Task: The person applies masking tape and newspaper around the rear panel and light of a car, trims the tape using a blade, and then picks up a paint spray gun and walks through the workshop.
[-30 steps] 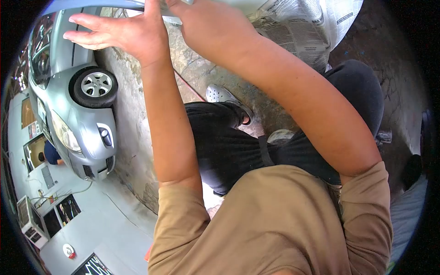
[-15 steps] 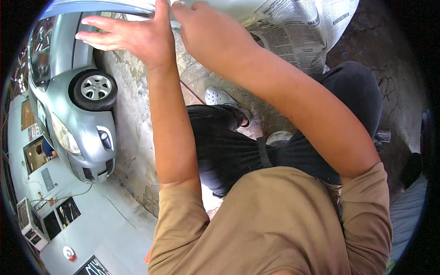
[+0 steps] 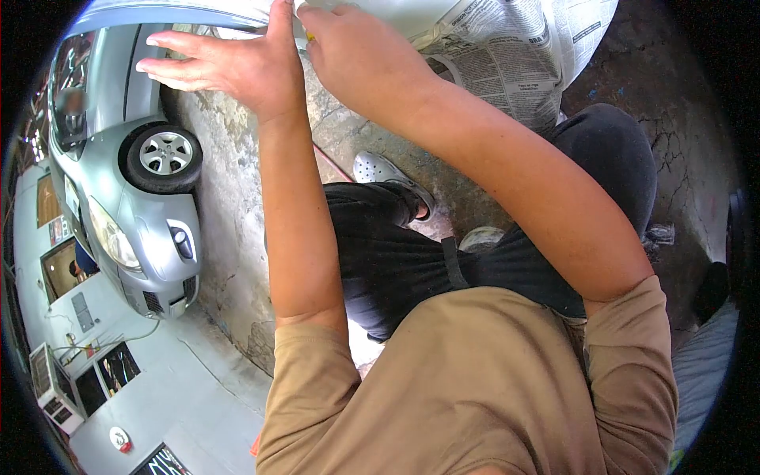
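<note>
My left hand [image 3: 226,67] is open at the top left, thumb raised and the other fingers stretched to the side, close to the edge of a pale, glossy panel [image 3: 396,17]. Right beside its thumb, my right hand [image 3: 356,51] is closed, with thumb and fingers pinched together. A tiny yellow spot shows at its fingertips; what it holds is too small to make out. Printed newspaper [image 3: 514,75] covers the part of the panel to the right of my right hand. The panel's upper part lies outside the view.
A silver car [image 3: 150,229] with its front wheel [image 3: 165,154] stands to the left on worn concrete floor [image 3: 229,237]. Behind it are a pale wall [image 3: 182,380] and another person [image 3: 83,261]. A red hose or cord [image 3: 332,162] runs by my grey clog [image 3: 380,170].
My right hand has shifted slightly, and a bit of yellow now shows at its fingertips. My left hand has moved very little, its fingers still spread.
</note>
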Demonstrator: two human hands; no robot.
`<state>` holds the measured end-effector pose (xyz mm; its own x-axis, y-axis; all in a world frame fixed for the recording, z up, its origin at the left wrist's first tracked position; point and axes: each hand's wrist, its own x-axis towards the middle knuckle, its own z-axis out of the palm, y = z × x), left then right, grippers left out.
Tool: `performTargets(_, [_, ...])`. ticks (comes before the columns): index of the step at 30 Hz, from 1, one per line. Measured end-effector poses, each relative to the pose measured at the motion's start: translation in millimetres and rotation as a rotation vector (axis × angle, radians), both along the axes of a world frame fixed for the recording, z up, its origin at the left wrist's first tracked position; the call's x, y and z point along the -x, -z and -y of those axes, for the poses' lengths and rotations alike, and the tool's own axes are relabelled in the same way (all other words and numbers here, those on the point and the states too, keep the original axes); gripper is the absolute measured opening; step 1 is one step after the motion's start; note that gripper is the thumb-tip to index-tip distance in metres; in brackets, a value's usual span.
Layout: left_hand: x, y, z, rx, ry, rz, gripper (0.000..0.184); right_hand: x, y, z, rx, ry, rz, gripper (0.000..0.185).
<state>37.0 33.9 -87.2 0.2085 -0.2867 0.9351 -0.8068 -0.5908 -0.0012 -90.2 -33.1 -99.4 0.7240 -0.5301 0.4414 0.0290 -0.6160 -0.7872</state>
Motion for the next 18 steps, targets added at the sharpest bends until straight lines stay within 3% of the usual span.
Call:
performTargets(12, [1,2,0,-0.004,0.015,-0.030,0.133,-7,9,-4,-0.105,0.072,0.107,0.022])
performTargets(15, [-2,1,1,0.014,-0.001,-0.016,0.133,-11,24,-9,0.047,0.071,0.132,0.038])
performTargets(18, [-6,-2,-1,-0.028,-0.002,-0.046,0.138,-16,23,-19,-0.131,-0.006,0.082,0.036])
